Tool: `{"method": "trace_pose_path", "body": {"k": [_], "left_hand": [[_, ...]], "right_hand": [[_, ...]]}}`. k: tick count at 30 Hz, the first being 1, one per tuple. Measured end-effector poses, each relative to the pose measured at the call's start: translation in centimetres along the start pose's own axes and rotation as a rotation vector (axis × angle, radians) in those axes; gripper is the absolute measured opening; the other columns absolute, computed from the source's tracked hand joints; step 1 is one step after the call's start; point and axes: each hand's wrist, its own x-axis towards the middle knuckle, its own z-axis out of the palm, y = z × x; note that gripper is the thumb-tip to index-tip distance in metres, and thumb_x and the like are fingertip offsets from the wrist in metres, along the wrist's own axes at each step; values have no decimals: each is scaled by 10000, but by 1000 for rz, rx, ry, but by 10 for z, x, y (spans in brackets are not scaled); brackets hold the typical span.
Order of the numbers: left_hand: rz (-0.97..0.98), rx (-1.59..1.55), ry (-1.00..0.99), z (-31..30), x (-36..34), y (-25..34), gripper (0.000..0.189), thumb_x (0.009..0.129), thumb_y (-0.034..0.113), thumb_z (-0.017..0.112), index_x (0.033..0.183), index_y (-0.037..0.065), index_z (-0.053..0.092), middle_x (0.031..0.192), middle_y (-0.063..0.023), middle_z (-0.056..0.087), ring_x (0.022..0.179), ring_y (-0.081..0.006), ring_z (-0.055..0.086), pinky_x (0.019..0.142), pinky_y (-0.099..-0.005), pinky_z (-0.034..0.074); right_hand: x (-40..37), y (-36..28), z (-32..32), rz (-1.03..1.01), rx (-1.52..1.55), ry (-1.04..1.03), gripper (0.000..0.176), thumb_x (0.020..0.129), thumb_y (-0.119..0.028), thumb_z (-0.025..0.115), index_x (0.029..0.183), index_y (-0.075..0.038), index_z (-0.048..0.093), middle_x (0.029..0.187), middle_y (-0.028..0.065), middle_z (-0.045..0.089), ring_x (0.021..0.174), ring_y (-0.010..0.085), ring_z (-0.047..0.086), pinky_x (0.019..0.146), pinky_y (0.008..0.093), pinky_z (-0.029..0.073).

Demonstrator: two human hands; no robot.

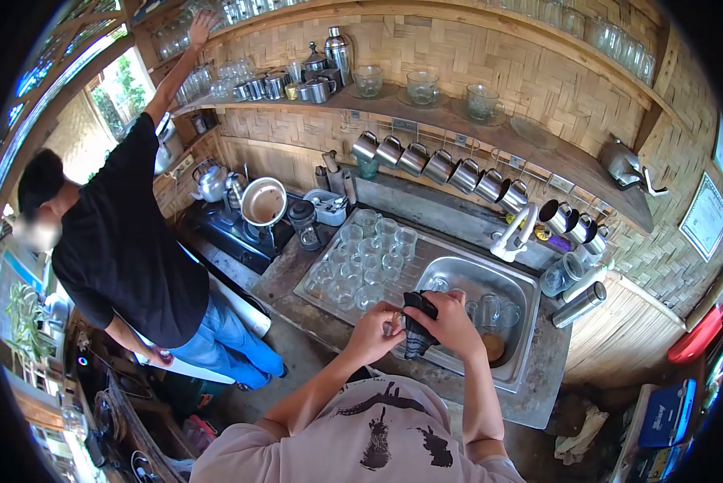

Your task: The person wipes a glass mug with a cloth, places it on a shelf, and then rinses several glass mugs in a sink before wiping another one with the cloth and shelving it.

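Above the sink [530, 322], the glass [394, 323] was gripped in the left hand [372, 332] and would best be steadied while the cloth [416, 336], clenched in the right hand [451, 322], was turned gently.

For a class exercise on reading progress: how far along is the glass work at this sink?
Done: many clear drinking glasses stand on the steel draining board. In hand: the left hand and right hand work a dark cloth, apparently on a glass. Left: a few glass mugs sit in the steel sink basin.
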Motion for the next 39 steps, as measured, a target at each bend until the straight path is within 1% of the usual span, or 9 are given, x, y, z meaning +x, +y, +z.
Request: {"method": "trace_pose_path", "body": {"k": [4,11,15,18,21,25,28,35,39], "left_hand": [[-80,-148,-54,-10,-1,6,274,761,88,797,712,45,531,1034,-119,628,878,-273,673,725,-369,517],[30,128,72,-23,7,26,269,745,70,785,708,53,519,1087,-118,619,1061,-295,626,889,-403,459],[164,479,152,-19,14,33,165,717,99,763,740,98,600,1187,-82,593,1077,-256,599,1007,-486,377],[283,655,171,-16,21,35,123,713,111,760,769,134,652,1234,-57,575,1096,-235,577,1062,-540,320],[326,668,100,-19,28,32,108,706,107,754,757,140,664,1259,-39,572,1140,-216,567,1091,-565,283],[315,602,-70,-38,40,20,103,705,113,755,747,145,666,1274,-22,572,1164,-204,565,1128,-589,235],[407,717,-91,-34,43,22,103,703,168,766,761,157,682,1263,-16,581,1155,-202,571,1158,-630,187],[664,1065,-149,-8,62,10,55,741,237,725,776,200,704,1285,-5,597,1167,-200,586,1157,-704,165],[729,1092,-240,-2,75,5,20,768,234,697,776,217,705,1290,-7,606,1181,-204,594,1155,-726,150]], "right_hand": [[-4,6,-7,-24,114,-57,320,868,-329,747,1004,-44,696,925,123,686,888,285,578,979,393,316],[-2,1,6,-51,85,108,335,879,-299,740,995,6,662,858,147,659,826,304,609,980,413,323],[2,-6,22,53,42,226,271,916,-243,694,978,16,646,878,156,636,890,303,576,951,400,335],[1,-7,28,293,366,207,272,931,-247,677,970,20,645,904,162,645,879,320,572,926,418,367],[-6,4,44,273,284,318,280,942,-256,667,978,21,643,919,166,645,881,340,545,919,430,385],[-17,17,46,37,13,347,353,935,-288,675,1064,37,626,887,180,633,874,364,600,991,453,323],[-23,26,48,72,94,320,356,947,-276,664,1075,54,627,882,189,637,874,367,592,983,434,352],[-15,44,71,579,971,441,343,993,-304,632,1091,23,664,936,23,679,820,66,583,716,251,474],[-15,59,70,587,1031,447,316,986,-283,643,1094,14,658,952,38,685,839,87,598,743,260,481]]}}
